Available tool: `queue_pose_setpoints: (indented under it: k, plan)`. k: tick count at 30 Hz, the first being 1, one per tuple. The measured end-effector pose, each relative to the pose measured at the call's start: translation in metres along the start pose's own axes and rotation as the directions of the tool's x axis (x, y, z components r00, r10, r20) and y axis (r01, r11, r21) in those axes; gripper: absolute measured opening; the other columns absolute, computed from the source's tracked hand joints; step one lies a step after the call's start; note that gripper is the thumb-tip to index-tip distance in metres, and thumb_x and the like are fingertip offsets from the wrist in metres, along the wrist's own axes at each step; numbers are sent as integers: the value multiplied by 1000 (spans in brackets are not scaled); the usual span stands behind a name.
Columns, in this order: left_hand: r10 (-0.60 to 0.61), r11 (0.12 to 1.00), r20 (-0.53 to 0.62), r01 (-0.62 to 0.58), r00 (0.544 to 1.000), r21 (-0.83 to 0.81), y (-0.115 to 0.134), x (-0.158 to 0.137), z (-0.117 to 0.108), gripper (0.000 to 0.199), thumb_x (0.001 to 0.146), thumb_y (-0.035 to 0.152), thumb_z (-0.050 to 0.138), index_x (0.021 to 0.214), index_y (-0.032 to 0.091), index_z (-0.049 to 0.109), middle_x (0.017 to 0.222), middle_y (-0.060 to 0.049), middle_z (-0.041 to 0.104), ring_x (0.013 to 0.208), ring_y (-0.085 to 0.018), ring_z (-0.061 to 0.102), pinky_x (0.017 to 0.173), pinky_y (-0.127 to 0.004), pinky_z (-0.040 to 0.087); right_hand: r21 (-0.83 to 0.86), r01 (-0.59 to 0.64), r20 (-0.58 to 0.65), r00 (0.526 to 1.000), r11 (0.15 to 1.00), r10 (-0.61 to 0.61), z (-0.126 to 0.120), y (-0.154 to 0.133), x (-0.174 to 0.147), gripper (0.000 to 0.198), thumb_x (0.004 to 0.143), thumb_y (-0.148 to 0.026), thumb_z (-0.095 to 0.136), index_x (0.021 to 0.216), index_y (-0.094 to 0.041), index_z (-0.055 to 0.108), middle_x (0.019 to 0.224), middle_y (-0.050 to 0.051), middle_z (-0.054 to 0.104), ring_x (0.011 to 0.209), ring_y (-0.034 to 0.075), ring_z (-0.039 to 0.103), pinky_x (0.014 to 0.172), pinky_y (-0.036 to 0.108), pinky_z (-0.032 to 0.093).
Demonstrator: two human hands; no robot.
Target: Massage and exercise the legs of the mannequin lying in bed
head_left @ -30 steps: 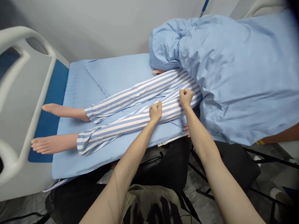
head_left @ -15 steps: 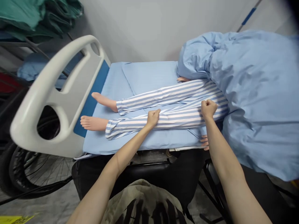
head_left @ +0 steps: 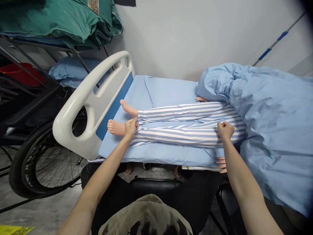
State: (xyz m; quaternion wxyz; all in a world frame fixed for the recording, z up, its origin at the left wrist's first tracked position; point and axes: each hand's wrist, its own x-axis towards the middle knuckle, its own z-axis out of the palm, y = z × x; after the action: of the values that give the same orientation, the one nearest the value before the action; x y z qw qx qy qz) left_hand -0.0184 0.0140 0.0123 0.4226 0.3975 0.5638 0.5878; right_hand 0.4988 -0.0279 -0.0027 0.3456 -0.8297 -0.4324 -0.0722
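Observation:
A mannequin lies on the bed, its legs in blue-and-white striped trousers (head_left: 176, 135) and its bare feet to the left. My left hand (head_left: 131, 127) is closed in a fist over the nearer ankle, between the nearer foot (head_left: 115, 127) and the trouser cuff. On the upper part of the nearer leg rests my right hand (head_left: 226, 130), also in a fist. No object shows in either fist. The mannequin's fingers (head_left: 221, 164) stick out at the near bed edge beside my right forearm. A blue quilt (head_left: 274, 130) hides its upper body.
The white bed end board (head_left: 62, 120) rises at the left. Beyond it are a wheelchair wheel (head_left: 29, 169), a red basin (head_left: 22, 73) and a rack with green cloth (head_left: 80, 26). A black chair (head_left: 156, 184) stands by the near side of the bed.
My left fist has moved left along the nearer leg, from the shin to the ankle. My right fist stays on the upper leg. The camera view has shifted.

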Motion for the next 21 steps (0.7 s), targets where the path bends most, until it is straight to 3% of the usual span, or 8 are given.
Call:
queue_pose_setpoints:
  k: [4,6,9,12,15,18,21]
  plan:
    - [57,995,64,-62,996,82,-18,-5,10,45,80,27,59,45,20,33,44,4,28,48,-8,28,48,-23,25,88,17,152,988,996,-30,-12,2,4,35,70,-28,57,50,-23,29,46,-5,26,51,12,27,56,31,23]
    - [70,993,49,-75,996,93,-25,-5,12,46,78,26,60,47,21,27,46,5,22,51,-8,23,48,-23,21,168,-34,256,967,985,-10,-19,2,11,36,70,-31,57,49,-23,28,46,-4,24,50,12,26,53,31,23]
    - [69,994,63,-74,996,78,-33,-1,11,45,75,28,59,48,20,25,48,5,20,51,-8,21,48,-24,17,265,-139,269,961,954,65,-21,-17,16,33,68,-32,57,49,-23,33,45,-4,28,50,12,28,51,30,24]
    - [71,994,104,-80,992,79,-39,2,8,44,74,30,58,48,20,24,50,4,19,52,-8,21,49,-25,15,400,-128,246,969,908,28,-6,-74,-1,31,67,-31,57,49,-22,34,46,-5,29,50,10,28,51,29,25]
    - [82,992,134,-94,988,88,-40,1,7,44,74,30,58,48,19,24,51,4,19,53,-8,20,51,-25,15,606,-21,257,951,795,-170,24,-162,-48,34,67,-34,56,48,-22,31,48,-5,27,52,9,25,52,27,23]
    - [85,990,149,-101,985,99,-37,-1,6,45,74,29,58,47,19,23,50,4,19,54,-8,21,52,-25,16,768,40,259,894,640,-367,53,-244,-114,40,69,-38,56,49,-22,25,51,-6,23,53,8,23,54,26,23]
    - [84,988,174,-104,981,112,-35,-2,4,45,74,29,59,47,19,24,50,4,20,53,-8,22,52,-25,18,812,-17,341,825,584,-450,75,-287,-168,41,73,-38,54,52,-21,23,53,-5,22,54,8,22,54,25,23]
